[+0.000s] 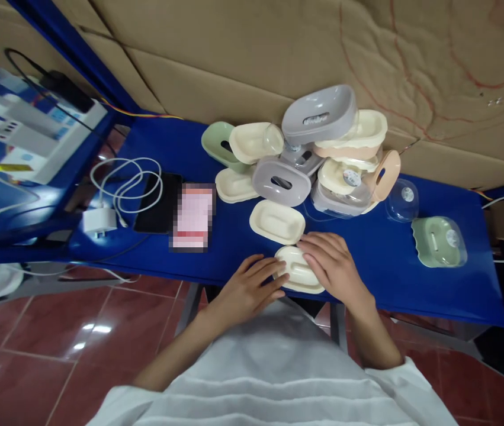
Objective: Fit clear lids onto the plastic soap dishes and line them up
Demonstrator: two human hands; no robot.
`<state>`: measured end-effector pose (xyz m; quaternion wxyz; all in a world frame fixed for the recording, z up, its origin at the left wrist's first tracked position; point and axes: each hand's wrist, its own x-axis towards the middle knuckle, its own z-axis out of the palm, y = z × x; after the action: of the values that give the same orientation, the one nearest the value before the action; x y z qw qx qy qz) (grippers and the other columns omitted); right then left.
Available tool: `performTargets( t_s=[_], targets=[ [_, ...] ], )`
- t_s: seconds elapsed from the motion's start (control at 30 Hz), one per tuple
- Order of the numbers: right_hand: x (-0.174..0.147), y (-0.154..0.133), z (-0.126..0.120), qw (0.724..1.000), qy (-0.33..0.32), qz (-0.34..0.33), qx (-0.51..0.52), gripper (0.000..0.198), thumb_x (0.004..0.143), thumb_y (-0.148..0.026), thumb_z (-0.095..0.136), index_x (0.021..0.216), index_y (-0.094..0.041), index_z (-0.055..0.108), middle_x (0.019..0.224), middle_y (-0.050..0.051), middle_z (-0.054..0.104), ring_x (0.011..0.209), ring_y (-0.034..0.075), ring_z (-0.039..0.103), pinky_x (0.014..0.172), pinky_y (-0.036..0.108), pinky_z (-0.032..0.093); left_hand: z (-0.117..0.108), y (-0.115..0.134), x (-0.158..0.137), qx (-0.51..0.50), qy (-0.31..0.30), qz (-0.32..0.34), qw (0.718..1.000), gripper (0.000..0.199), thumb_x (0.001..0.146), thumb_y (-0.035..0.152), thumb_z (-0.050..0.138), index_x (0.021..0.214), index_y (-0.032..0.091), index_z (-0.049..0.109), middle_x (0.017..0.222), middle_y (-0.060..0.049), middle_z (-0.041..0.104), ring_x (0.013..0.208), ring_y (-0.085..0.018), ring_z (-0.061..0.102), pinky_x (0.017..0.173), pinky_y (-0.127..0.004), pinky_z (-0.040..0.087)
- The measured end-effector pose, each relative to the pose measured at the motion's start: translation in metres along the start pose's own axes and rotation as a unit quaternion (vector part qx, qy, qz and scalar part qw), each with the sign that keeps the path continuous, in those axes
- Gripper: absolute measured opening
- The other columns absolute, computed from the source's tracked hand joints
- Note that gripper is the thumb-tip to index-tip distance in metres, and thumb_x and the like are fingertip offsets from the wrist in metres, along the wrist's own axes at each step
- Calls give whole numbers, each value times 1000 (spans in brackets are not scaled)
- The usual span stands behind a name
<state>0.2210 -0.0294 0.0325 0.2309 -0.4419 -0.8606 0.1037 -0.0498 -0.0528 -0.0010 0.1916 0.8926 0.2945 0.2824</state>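
A cream soap dish (300, 273) lies near the front edge of the blue table, between my two hands. My left hand (252, 290) reaches over its left end, fingers stretched and slightly apart. At the right end, my right hand (334, 266) grips the dish, its thumb over the rim and its fingers around the far corner. Just behind is another cream oval piece (277, 222). Beyond that are piled several soap dishes, among them a grey dish (282, 181), a green dish (220, 144) and a peach piece (386, 176).
A green dish with a clear cover (439, 241) stands at the right, near a clear lid (403, 201). To the left lie a phone with a blurred screen (193, 218), a white charger (99, 220) with its coiled cable, and a power strip (69, 142). Cardboard (234, 53) lines the back.
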Motion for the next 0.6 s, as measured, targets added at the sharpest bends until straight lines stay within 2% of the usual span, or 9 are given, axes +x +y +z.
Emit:
performTargets(
  t_s=[0.1, 0.2, 0.33, 0.47, 0.53, 0.6],
  targets=[
    [22, 2, 3, 997, -35, -52, -41, 26, 110, -26, 59, 133, -24, 72, 135, 7, 78, 128, 25, 70, 112, 46, 50, 2, 2, -2, 35, -20, 2, 999, 25, 107, 19, 64, 130, 20, 72, 136, -12, 75, 133, -28, 67, 116, -49, 51],
    [39, 5, 5, 993, -24, -92, -66, 22, 110, -26, 61, 128, -23, 74, 133, 6, 79, 127, 24, 70, 111, 44, 50, -3, 1, -10, 55, -12, -16, 998, 14, 105, 21, 68, 118, 20, 74, 124, -10, 77, 124, -26, 71, 114, -49, 52],
    [66, 18, 10, 988, 30, -64, -136, 27, 109, -23, 61, 133, -21, 72, 140, 9, 75, 132, 27, 67, 112, 46, 46, -16, -8, -21, 64, 5, -41, 997, 9, 103, 20, 71, 112, 21, 74, 118, -9, 77, 119, -26, 71, 109, -46, 55],
    [93, 41, 22, 974, 10, -49, -219, 35, 109, -16, 56, 143, -14, 66, 153, 16, 66, 142, 33, 59, 118, 53, 38, -23, -15, -28, 76, 24, -77, 994, 7, 102, 20, 72, 108, 22, 75, 118, -9, 77, 115, -27, 71, 102, -45, 57],
    [98, 52, 26, 975, 1, -54, -217, 36, 108, -12, 55, 142, -15, 66, 153, 16, 66, 144, 32, 58, 119, 54, 37, -22, -15, -29, 77, 31, -88, 993, 7, 101, 20, 72, 107, 23, 76, 118, -10, 77, 115, -27, 71, 100, -44, 58],
    [95, 60, 27, 980, 4, -53, -190, 35, 108, -11, 54, 138, -20, 69, 144, 12, 73, 139, 29, 62, 119, 51, 38, -21, -15, -29, 78, 36, -91, 992, 7, 101, 20, 73, 107, 22, 75, 119, -10, 77, 115, -27, 71, 99, -44, 58]
  ],
)
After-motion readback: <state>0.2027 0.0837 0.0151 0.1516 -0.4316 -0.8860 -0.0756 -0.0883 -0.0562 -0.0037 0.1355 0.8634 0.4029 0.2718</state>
